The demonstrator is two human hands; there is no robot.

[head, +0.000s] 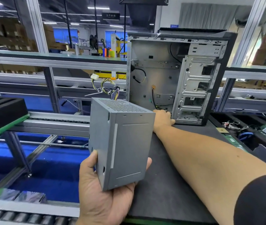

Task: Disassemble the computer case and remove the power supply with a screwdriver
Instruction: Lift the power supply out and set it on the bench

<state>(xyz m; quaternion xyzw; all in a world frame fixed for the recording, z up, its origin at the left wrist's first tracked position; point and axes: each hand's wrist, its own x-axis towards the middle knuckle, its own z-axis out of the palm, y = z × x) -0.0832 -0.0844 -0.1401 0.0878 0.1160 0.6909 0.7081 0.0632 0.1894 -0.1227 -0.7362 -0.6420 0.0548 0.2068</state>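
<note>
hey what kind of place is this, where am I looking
Most likely a factory disassembly line. A roller conveyor runs by an aluminium-frame workstation, stacked cardboard boxes sit behind, and an opened computer case stands on the black mat.

Bright overhead light, blurred, bowed edges.

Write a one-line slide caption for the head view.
Left hand holds the removed power supply; right hand reaches the open case.

Grey power supply, black mat
</note>
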